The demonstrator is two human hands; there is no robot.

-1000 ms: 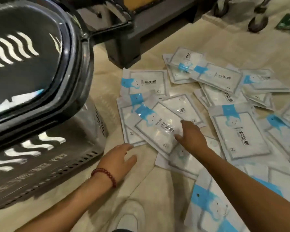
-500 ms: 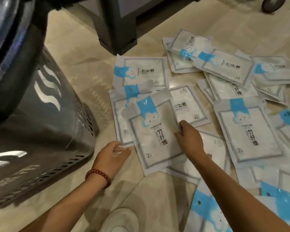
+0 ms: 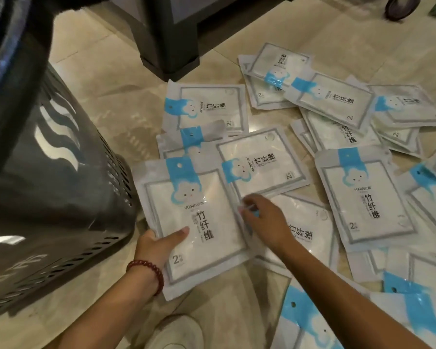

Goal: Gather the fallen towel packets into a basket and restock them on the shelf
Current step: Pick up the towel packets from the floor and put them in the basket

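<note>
Several white towel packets with blue cloud labels lie scattered over the tiled floor [image 3: 126, 96]. My left hand [image 3: 159, 245], a red bead bracelet on its wrist, grips the lower left edge of one towel packet [image 3: 199, 222], thumb on top, lifting it slightly off the floor. My right hand [image 3: 264, 220] is at that packet's right edge, fingers curled and resting over another packet [image 3: 305, 230]. The dark grey basket [image 3: 61, 187] stands at the left, close to the held packet.
A dark shelf base [image 3: 171, 46] stands at the top centre. More packets [image 3: 363, 195] spread to the right and pile at the lower right. A cart wheel [image 3: 398, 6] is at the top right. My white shoe [image 3: 176, 333] shows at the bottom.
The top packet has been drawn toward me and the basket. My left hand, empty before, now holds its lower left edge. My right hand has shifted to its right edge.
</note>
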